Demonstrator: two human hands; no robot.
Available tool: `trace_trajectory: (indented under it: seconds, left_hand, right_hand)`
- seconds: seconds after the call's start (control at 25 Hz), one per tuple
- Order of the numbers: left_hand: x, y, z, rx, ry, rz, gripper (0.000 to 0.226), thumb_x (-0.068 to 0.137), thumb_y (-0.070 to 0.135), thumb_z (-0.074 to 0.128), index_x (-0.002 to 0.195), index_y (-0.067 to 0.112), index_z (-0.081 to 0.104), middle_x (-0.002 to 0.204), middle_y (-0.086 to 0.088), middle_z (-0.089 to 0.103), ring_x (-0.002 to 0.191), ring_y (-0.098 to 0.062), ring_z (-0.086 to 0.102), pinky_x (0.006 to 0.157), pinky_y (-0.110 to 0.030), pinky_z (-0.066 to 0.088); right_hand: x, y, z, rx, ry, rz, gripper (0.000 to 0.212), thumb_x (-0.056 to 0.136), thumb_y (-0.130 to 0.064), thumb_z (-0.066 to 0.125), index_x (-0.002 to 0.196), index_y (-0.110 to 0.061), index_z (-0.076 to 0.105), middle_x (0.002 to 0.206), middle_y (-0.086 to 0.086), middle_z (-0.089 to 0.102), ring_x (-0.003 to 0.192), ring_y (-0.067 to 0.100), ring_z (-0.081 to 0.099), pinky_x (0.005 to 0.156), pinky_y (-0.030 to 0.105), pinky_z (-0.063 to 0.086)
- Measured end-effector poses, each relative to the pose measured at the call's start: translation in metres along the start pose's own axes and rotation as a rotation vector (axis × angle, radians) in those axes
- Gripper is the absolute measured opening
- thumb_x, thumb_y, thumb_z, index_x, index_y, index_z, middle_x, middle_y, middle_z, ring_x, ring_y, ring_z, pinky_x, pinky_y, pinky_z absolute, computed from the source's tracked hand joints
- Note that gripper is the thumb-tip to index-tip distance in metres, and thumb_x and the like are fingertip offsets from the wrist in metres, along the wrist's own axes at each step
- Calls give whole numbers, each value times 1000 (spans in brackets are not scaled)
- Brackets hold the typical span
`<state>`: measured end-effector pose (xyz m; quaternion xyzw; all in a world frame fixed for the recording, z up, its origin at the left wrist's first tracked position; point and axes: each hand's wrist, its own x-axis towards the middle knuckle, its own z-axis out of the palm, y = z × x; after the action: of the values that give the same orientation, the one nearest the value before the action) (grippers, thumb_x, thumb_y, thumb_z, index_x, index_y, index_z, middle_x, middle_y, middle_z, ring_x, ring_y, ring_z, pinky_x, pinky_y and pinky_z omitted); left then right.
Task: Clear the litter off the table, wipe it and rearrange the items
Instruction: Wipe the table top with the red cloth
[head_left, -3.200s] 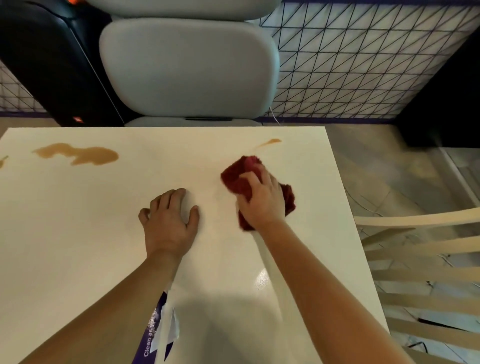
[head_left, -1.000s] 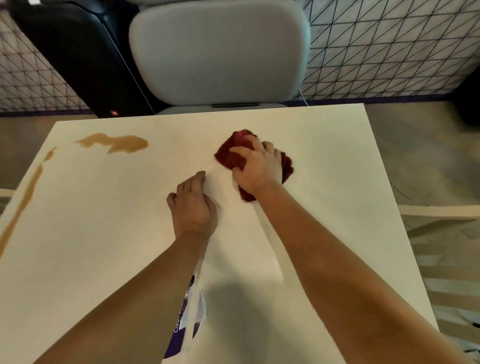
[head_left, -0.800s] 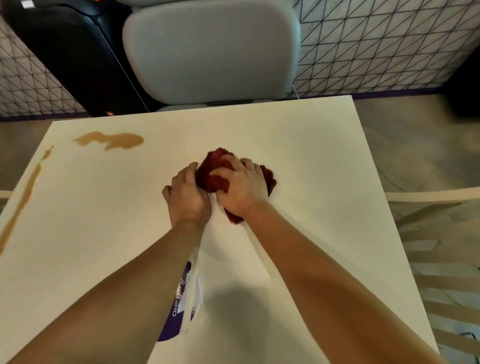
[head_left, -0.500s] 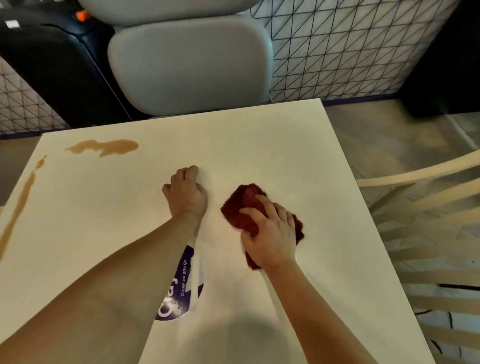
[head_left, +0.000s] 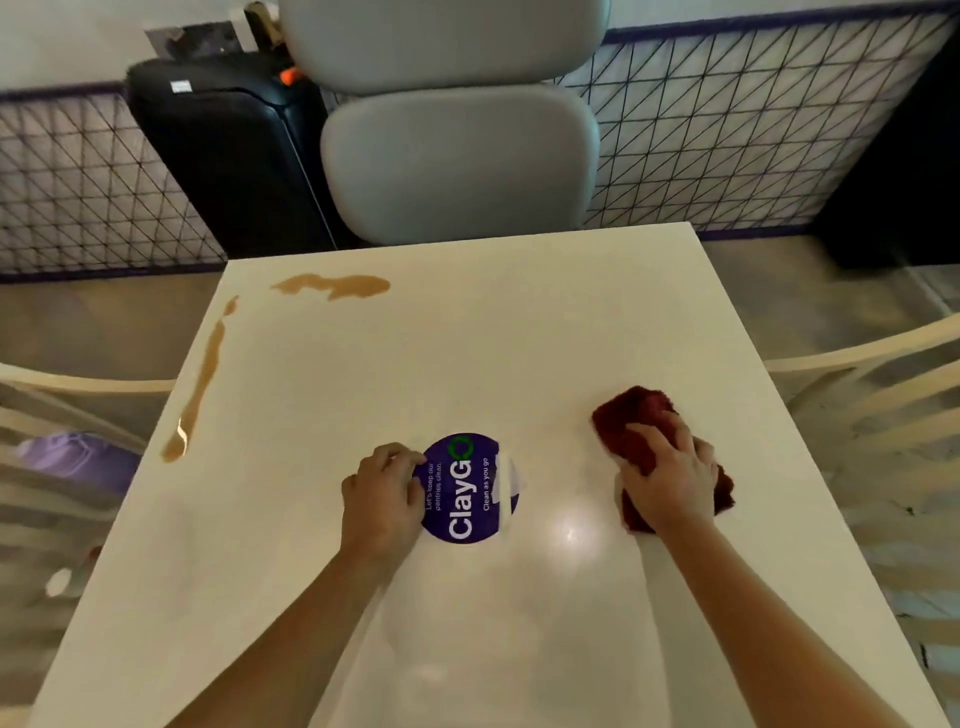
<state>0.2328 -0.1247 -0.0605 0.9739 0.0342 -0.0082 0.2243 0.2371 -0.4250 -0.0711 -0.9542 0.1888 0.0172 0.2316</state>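
A dark red cloth (head_left: 636, 422) lies bunched on the white table (head_left: 467, 364) near its right edge. My right hand (head_left: 670, 478) lies on top of the cloth, fingers curled over it and gripping it. My left hand (head_left: 384, 493) rests on the table with curled fingers, at the left rim of a round purple sticker (head_left: 467, 488). A brown spill (head_left: 332, 286) spreads near the far left corner. A long brown streak (head_left: 200, 384) runs along the left edge.
A grey padded chair (head_left: 457, 156) stands at the far side. Cream slatted chairs flank the table on the right (head_left: 872, 405) and the left (head_left: 62, 405). A black case (head_left: 228, 156) leans against the wire mesh fence.
My right hand has dragged the cloth from the table's middle toward the right edge. The head view rose and pulled back, baring the purple sticker. My left hand stayed near the middle.
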Motion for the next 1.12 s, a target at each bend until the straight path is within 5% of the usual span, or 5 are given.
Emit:
trace_trajectory:
  seconds: [0.36, 0.64, 0.8, 1.12]
  left_hand:
    - [-144, -24, -21, -1, -2, -205, 32, 86, 11, 51, 114, 22, 62, 127, 3, 49, 113, -19, 49, 95, -33, 33]
    - [-198, 21, -23, -457, -81, -287, 27, 88, 8, 50, 110, 17, 63, 120, -2, 54, 94, -11, 53, 87, -20, 41]
    - [-203, 24, -32, -540, -177, -387, 28, 92, 14, 51, 118, 17, 59, 119, -5, 58, 106, -17, 55, 88, -17, 36]
    - [-209, -57, -73, -462, -59, -451, 29, 90, 14, 53, 118, 17, 59, 122, -7, 56, 107, -23, 56, 91, -23, 40]
  right_hand:
    - [-109, -16, 7, -78, -243, -242, 45, 80, -24, 62, 122, -36, 55, 147, 1, 33, 119, 37, 35, 105, 44, 32]
    - [-165, -27, -9, -18, -489, -346, 44, 82, -20, 57, 124, -34, 54, 143, -4, 33, 115, 32, 37, 101, 35, 35]
    - [-204, -54, -3, 168, -613, -463, 47, 71, -19, 59, 116, -31, 60, 136, -1, 44, 119, 31, 43, 103, 33, 35]
    - [-237, -98, 31, 232, -313, -563, 39, 79, -26, 61, 118, -26, 61, 141, 4, 41, 118, 33, 41, 102, 48, 38]
